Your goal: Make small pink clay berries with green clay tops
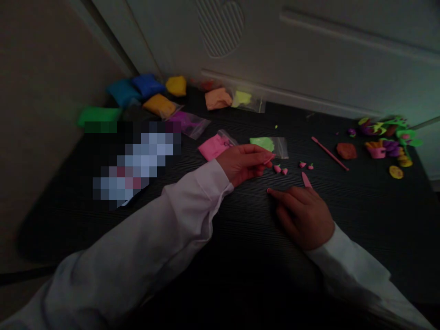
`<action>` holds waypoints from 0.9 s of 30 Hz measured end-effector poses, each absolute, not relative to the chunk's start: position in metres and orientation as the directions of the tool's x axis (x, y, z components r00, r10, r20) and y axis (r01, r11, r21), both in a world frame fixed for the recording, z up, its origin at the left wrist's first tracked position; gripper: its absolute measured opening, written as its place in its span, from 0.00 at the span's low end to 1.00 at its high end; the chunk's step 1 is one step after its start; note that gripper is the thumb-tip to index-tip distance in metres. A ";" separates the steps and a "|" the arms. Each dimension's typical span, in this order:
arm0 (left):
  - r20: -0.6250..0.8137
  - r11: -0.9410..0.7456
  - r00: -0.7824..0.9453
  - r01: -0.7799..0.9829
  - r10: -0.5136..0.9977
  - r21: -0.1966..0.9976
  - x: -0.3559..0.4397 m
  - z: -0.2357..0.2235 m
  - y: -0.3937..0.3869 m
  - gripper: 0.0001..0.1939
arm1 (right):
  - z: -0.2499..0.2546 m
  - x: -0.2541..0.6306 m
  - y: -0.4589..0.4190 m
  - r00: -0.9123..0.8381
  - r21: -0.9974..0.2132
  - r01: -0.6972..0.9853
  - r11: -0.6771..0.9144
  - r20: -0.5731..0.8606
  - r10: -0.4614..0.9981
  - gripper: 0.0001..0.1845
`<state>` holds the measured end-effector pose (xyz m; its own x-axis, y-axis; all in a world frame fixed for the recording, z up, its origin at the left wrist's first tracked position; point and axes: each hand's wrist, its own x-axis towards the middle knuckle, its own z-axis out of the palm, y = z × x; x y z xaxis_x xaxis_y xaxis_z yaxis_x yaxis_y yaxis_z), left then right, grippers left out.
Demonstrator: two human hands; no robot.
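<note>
Both arms reach forward in white sleeves, cuffs at the wrists. The left hand (244, 163) lies palm down with fingers curled and the fingertips pinched together toward the right. The right hand (304, 215) rests lower, back up, its index finger stretched out to the left and the other fingers folded loosely under. The two hands are near each other, not touching.

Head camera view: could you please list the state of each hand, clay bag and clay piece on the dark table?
Left hand: fingers pinched on a small pink bit.
Right hand: resting on the table, pink tool at its fingertips.
Pink clay bag: lying flat by the left hand.
Green clay bag: lying flat; open or sealed unclear.
Small pink pieces: loose on the table.
Pink stick: lying untouched.
</note>
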<state>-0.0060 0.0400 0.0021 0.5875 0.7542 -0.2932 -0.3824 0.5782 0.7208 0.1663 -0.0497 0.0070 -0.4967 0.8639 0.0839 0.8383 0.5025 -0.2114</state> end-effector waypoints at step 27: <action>-0.261 0.563 0.590 -0.413 0.764 0.716 -0.004 0.003 0.039 0.02 | 0.026 0.177 -0.026 -0.194 -0.576 0.817 0.017 -0.247 0.949 0.13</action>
<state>-0.0043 0.0389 0.0031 0.5900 0.7642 -0.2606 -0.4128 0.5629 0.7160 0.1770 -0.0256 0.0258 -0.1941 0.9494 -0.2469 0.8173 0.0173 -0.5760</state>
